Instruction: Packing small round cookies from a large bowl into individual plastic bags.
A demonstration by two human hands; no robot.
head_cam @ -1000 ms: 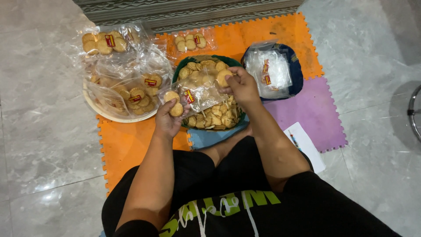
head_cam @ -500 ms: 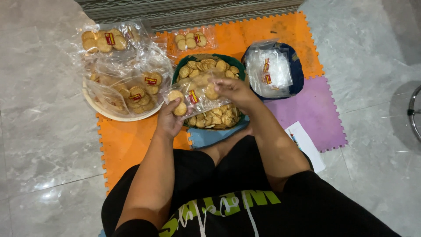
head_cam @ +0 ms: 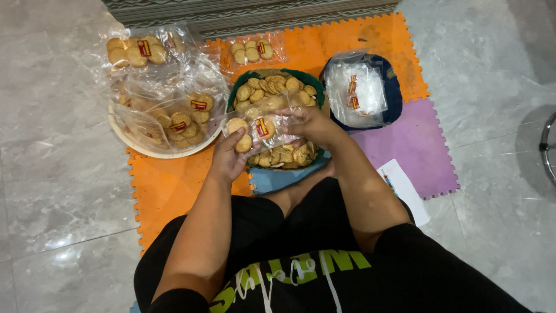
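Cookie bag [head_cam: 258, 128] held over green bowl [head_cam: 231, 101] at mat [head_cam: 174, 191] centre. Right hand [head_cam: 310, 123] has left bowl and come onto bag's right end; left hand [head_cam: 229, 155] grips left end. Both sets of fingers clenched on bag. Filled bags heap in white basin [head_cam: 145, 152] at left.

The bag [head_cam: 260, 128] I pinch between my left hand [head_cam: 227, 157] and right hand [head_cam: 310, 123] is thin clear plastic, glossy and crinkled, over dry, rough biscuits. At ten o'clock more shiny plastic bags [head_cam: 174, 98] fill a smooth cream plastic basin [head_cam: 168, 154]. At two o'clock a stack of empty bags [head_cam: 356, 93] glints. The mat [head_cam: 174, 191] below is matt, grainy foam; the floor [head_cam: 58, 174] is polished, glossy stone.
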